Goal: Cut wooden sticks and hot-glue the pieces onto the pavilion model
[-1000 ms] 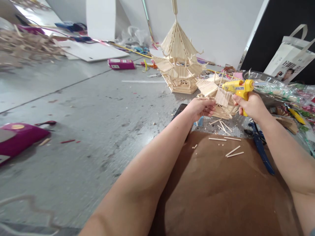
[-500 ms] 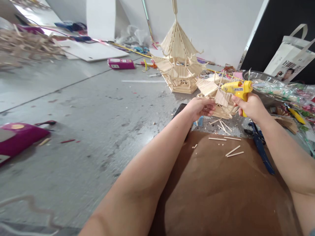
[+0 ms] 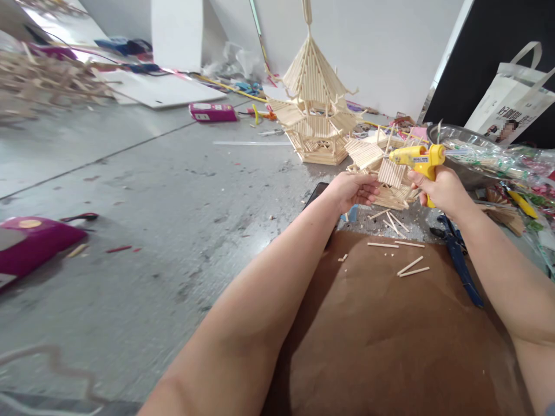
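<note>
My right hand is closed around the handle of a yellow hot glue gun, a clear glue stick at its back end. The nozzle points left, over a small pavilion model built of pale wooden sticks. At the model's left side, my left hand has its fingers curled and its thumb against the edge of a slatted roof panel. The hands and glue gun hide parts of the model. Behind it stands a taller wooden stick pagoda with a pointed roof.
Loose short sticks lie on a brown sheet before me. Blue-handled pliers rest by my right forearm. A metal bowl and plastic-wrapped bundles are at right. A dark phone-like object lies partly under my left wrist.
The glue gun and my right hand have dipped very slightly. My left hand stays at the model's edge.
</note>
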Demonstrator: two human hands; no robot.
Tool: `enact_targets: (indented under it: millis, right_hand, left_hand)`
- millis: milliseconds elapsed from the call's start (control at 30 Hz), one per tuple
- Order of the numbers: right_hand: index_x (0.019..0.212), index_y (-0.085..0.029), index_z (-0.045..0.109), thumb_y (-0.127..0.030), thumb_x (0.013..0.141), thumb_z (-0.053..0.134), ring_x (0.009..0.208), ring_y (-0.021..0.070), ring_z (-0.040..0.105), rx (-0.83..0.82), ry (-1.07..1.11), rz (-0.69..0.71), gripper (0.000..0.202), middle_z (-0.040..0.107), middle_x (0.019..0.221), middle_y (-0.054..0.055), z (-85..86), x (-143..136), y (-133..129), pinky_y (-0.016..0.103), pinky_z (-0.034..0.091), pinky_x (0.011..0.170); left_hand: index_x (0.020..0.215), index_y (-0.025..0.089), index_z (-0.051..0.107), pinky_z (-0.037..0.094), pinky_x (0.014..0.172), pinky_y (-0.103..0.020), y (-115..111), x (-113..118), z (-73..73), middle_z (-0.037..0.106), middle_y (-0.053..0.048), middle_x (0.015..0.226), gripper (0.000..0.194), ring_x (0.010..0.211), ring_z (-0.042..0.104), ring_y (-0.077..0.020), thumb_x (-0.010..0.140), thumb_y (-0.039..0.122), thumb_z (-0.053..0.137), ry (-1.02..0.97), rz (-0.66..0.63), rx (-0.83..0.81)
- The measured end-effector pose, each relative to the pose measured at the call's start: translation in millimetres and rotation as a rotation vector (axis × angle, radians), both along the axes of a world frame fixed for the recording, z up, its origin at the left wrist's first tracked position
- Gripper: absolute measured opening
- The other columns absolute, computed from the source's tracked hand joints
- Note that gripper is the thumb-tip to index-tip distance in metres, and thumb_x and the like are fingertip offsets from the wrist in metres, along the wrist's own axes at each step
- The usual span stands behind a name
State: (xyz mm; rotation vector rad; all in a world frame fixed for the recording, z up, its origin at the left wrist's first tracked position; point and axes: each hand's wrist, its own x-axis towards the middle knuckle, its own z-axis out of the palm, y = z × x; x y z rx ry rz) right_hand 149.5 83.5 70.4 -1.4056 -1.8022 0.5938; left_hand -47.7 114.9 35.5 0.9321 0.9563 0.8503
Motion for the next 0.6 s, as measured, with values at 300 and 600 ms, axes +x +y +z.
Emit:
enact_targets:
  millis: [300, 600]
  right_hand:
    - [0.081, -0.018, 0.054, -0.050, 0.069, 0.060, 0.034, 0.0050, 0.045, -0.009, 0.200, 0.002, 0.035, 0.058, 0.068, 0.000, 9.0, 5.6, -12.1, 0.021, 0.036, 0.032]
    - [0.083, -0.016, 0.056, -0.042, 0.070, 0.062, 0.041, 0.0064, 0.052, -0.004, 0.439, -0.064, 0.030, 0.063, 0.085, 0.005, 7.5, 45.4, -56.0, 0.023, 0.044, 0.040]
  left_hand:
    - [0.062, 0.011, 0.057, 0.039, 0.043, -0.021, -4.8, -0.8, 5.3, 0.058, -0.002, 0.050, 0.019, 0.039, 0.051, -0.0080, 0.074, 0.025, 0.053, 0.106, 0.027, 0.031]
    - [0.038, 0.016, 0.039, 0.023, 0.044, -0.023, -16.8, -2.0, 24.7, 0.029, 0.004, 0.033, 0.032, 0.036, 0.029, -0.0055, 0.066, 0.025, 0.052, 0.922, 0.129, 0.523]
